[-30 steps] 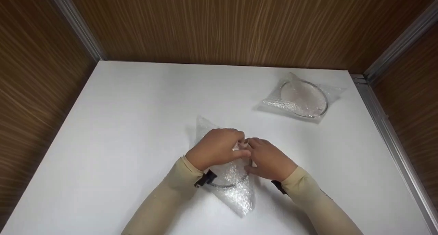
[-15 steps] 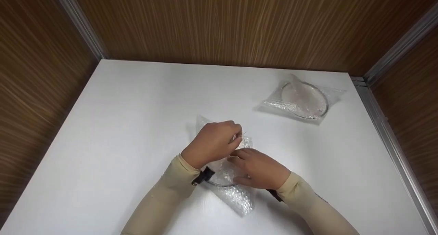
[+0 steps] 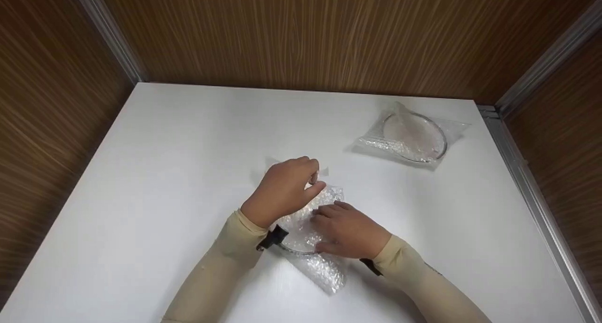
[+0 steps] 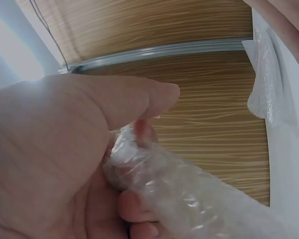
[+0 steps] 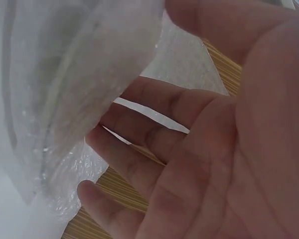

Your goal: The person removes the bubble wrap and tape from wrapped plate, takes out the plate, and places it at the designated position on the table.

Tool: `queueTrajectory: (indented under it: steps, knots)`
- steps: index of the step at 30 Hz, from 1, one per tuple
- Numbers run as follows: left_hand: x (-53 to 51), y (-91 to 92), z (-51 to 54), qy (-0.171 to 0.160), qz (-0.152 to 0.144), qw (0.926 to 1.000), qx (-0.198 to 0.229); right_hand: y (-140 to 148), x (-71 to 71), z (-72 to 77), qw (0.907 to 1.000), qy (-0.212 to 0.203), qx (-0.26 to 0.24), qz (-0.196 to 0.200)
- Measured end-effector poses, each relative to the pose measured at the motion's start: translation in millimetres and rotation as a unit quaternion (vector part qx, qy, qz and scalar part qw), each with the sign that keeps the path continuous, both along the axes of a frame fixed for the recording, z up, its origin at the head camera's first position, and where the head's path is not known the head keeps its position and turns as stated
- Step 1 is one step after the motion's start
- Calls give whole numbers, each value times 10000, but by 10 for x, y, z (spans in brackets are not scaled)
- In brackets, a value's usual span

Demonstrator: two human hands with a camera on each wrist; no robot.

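A person's left hand (image 3: 282, 191), just drawn up and leftward, has its fingers curled around gathered wrap of a bubble-wrap pack (image 3: 324, 271), suggesting the wrapping is being worked loose. The pack lies between the worktop (image 3: 188, 149)'s side edges, well short of the far edge. The right hand (image 3: 350, 231) touches it, fingers slightly spread. A 2nd pack (image 3: 414, 137) lies near the far right corner.

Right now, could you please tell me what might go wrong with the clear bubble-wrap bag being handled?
The left hand grips the crumpled clear bubble-wrap bag, which might tear if pulled. The right hand touches it, seemingly without gripping, so the thin dark curved piece inside could shift.
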State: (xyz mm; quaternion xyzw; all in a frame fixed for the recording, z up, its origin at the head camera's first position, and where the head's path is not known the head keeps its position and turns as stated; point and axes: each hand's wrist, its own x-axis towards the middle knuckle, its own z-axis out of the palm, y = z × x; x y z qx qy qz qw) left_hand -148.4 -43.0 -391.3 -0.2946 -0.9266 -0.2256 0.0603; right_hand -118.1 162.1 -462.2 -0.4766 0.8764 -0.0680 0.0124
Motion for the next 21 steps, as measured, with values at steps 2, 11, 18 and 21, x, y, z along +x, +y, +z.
queueTrajectory:
  steps: [2,11,18,21]
  knots:
    - [-8,-35,1,-49,16,10000,1,-18,-10,-9,10000,-22,-23,-1]
    - [-53,-301,-26,-30,411,9986,338,-30,-18,-25,10000,-67,-44,-52]
    - [-101,-549,-40,486,683,9948,569,-8,-5,-20,9998,-98,-172,-77]
    - [-123,-657,-67,612,808,9929,615,-14,0,-18,9997,-99,-208,-52]
